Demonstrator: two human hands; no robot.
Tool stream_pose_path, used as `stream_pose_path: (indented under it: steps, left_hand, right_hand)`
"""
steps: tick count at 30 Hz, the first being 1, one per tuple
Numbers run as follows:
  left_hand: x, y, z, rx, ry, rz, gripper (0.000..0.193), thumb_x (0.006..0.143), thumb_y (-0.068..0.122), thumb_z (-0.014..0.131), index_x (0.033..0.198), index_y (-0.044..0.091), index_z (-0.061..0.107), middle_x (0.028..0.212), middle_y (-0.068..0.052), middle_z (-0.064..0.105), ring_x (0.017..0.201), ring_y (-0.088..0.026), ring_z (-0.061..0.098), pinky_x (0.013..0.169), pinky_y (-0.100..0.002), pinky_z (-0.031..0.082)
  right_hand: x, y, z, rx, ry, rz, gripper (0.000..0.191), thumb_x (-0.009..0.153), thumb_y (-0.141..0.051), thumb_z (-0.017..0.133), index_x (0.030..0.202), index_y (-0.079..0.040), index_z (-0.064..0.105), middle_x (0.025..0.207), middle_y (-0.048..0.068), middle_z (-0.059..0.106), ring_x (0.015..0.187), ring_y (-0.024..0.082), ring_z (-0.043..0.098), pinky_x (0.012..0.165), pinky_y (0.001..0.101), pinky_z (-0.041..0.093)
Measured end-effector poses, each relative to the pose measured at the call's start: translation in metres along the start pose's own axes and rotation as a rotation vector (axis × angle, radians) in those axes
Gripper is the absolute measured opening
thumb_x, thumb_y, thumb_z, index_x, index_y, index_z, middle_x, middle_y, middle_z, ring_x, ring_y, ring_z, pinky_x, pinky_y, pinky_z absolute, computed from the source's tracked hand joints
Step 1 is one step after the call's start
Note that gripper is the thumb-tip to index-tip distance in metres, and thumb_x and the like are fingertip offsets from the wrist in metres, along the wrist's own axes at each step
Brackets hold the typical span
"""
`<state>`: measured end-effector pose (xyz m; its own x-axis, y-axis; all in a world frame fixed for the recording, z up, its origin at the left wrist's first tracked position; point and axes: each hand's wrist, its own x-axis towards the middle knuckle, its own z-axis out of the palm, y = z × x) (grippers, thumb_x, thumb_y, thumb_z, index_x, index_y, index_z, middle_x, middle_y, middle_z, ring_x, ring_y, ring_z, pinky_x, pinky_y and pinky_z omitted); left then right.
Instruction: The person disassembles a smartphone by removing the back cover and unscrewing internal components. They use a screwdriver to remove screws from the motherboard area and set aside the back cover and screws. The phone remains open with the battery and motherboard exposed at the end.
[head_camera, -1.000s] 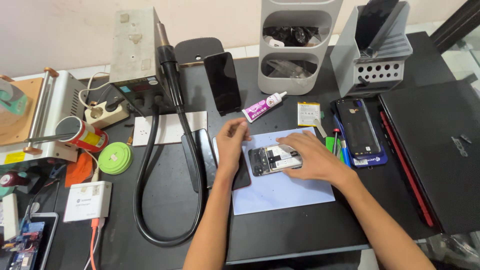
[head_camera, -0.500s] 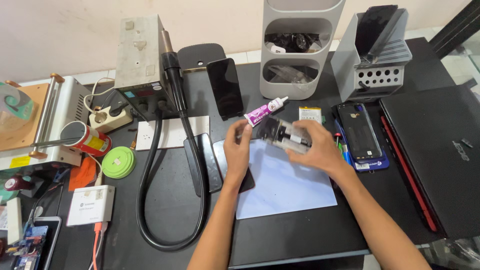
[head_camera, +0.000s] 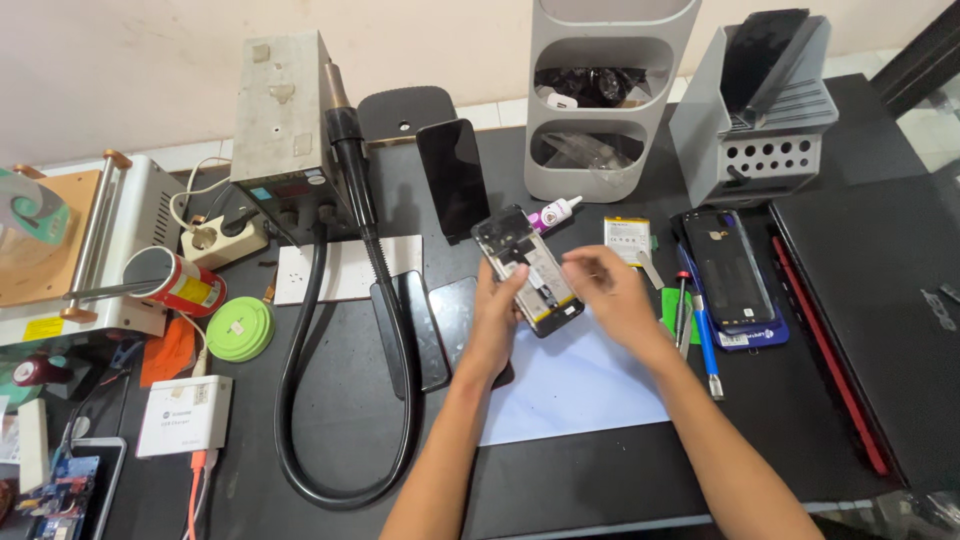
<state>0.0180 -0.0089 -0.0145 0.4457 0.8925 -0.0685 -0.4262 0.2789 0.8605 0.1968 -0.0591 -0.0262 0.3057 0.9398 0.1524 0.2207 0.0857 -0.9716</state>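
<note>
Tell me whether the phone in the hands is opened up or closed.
Opened up: the phone, held by the left hand, has its back cover off, exposing internal parts; the right hand touches it.

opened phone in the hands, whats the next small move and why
Probably set the opened phone back down flat on the pale blue mat. The left hand alone holds it, tilted in the air, while the right hand works at its edge with the fingertips. The screwdrivers lie just right of the mat, and a flat, supported phone would likely be steadier for fine work.
</note>
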Motion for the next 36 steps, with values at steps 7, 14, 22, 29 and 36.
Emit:
stream_pose_path:
  steps: [7,14,22,29,36]
  left_hand:
    - [0.001,0.010,-0.013,-0.143,0.105,0.011,0.054,0.093,0.029,0.058,0.142,0.008,0.045,0.117,-0.009,0.063,0.105,-0.017,0.066,0.090,-0.034,0.057]
    - [0.001,0.015,-0.012,-0.133,0.125,-0.028,0.051,0.093,0.032,0.058,0.137,0.007,0.049,0.109,-0.011,0.066,0.097,-0.019,0.068,0.085,-0.035,0.058]
    - [0.001,0.013,-0.014,-0.169,0.102,-0.013,0.045,0.098,0.038,0.053,0.132,0.007,0.053,0.107,-0.009,0.068,0.096,-0.017,0.069,0.084,-0.034,0.058]
    - [0.006,0.007,-0.019,-0.211,0.121,-0.017,0.040,0.102,0.040,0.049,0.127,0.009,0.054,0.107,-0.008,0.068,0.095,-0.017,0.069,0.084,-0.034,0.058]
    - [0.006,0.004,-0.019,-0.216,0.111,-0.009,0.040,0.102,0.038,0.050,0.128,0.008,0.054,0.109,-0.008,0.067,0.097,-0.017,0.069,0.086,-0.034,0.058]
  right_hand:
    - [-0.006,-0.012,-0.040,-0.456,-0.005,0.038,0.029,0.084,-0.019,0.080,0.110,-0.008,0.074,0.097,0.003,0.075,0.084,0.015,0.066,0.074,0.0336,0.050]
    - [-0.008,-0.022,-0.035,-0.559,-0.176,-0.069,0.039,0.071,-0.019,0.087,0.104,-0.007,0.073,0.092,0.005,0.066,0.088,0.020,0.061,0.077,0.0359,0.051]
    - [-0.011,-0.006,-0.006,-0.716,0.077,-0.333,0.007,0.098,-0.013,0.068,0.101,-0.006,0.070,0.093,0.009,0.070,0.092,0.026,0.066,0.082,0.0387,0.051]
    - [-0.007,0.004,0.000,-0.025,-0.228,0.176,0.019,0.098,-0.013,0.061,0.113,-0.001,0.067,0.102,0.008,0.075,0.097,0.016,0.072,0.086,0.0288,0.056]
    - [0.005,0.007,-0.015,0.583,-0.105,0.325,0.027,0.099,-0.008,0.057,0.123,0.004,0.058,0.120,0.020,0.066,0.114,0.032,0.067,0.100,0.0419,0.056]
